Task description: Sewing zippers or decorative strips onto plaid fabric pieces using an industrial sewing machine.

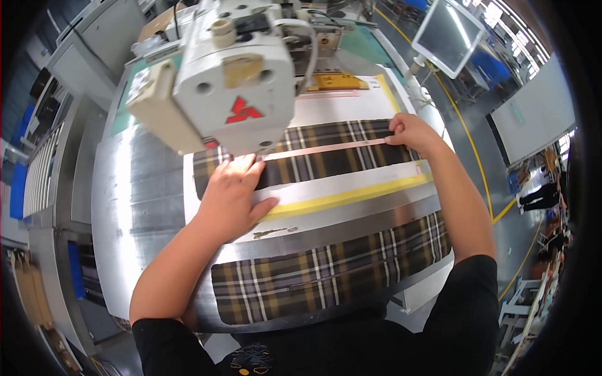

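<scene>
My left hand [235,194] rests under the white sewing machine head [226,62], fingers extended onto the left end of a pale pink strip [323,148], fingertips partly hidden. My right hand [411,135] pinches the strip's right end. The strip lies across a dark plaid fabric panel [351,161] with olive and white lines, on a white sheet [320,182] edged with yellow tape [351,195]. A second plaid panel [326,269] lies nearer me, along the front of the metal table.
The steel worktop [125,207] extends left beside cabinets [88,69]. A screen [448,37] stands at back right, a yellow guide block [335,81] behind the fabric. A person's dark-clad legs [539,197] show at far right near yellow floor lines.
</scene>
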{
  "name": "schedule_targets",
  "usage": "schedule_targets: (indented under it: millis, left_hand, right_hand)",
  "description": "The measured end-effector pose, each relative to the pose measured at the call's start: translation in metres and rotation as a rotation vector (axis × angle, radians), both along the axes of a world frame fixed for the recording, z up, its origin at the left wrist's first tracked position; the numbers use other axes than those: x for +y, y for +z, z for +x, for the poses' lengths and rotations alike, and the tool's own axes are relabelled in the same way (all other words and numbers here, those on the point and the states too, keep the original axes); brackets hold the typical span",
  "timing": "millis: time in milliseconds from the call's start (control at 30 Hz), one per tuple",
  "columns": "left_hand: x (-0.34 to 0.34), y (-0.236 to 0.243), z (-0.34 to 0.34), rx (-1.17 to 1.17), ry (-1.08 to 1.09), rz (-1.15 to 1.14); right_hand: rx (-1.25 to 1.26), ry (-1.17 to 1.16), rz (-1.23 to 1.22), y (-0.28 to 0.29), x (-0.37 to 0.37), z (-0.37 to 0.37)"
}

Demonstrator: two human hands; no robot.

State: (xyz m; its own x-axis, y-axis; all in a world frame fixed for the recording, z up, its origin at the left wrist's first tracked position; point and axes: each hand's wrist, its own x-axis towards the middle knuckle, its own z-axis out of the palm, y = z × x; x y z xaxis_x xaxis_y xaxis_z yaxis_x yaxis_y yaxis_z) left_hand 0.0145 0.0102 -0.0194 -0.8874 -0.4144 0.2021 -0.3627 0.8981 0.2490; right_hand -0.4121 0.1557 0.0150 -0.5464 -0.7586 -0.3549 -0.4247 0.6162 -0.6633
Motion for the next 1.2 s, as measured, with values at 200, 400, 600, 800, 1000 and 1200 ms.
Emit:
schedule_targets:
  millis: [200,400,600,800,1000,1200]
  left_hand:
    - [0.002,0.0,0.0,0.031,0.01,-0.026]
    - [0.002,-0.008,0.002,0.1,-0.019,-0.101]
    - [-0.001,-0.009,0.003,0.131,-0.047,-0.104]
    - [-0.002,-0.012,0.002,0.139,-0.06,-0.086]
    - [0.0,-0.01,0.003,0.131,-0.041,-0.098]
    - [-0.001,-0.009,0.0,0.127,-0.039,-0.082]
  right_hand:
    - [0.116,0.117,0.043,0.005,-0.009,0.002]
    - [0.349,0.504,-0.142,-0.004,-0.069,0.066]
    - [0.24,0.675,-0.265,-0.017,-0.125,0.141]
    - [0.279,0.806,-0.531,-0.026,-0.146,0.171]
    - [0.307,0.811,-0.456,-0.015,-0.138,0.159]
    - [0.441,0.64,-0.095,0.01,-0.103,0.138]
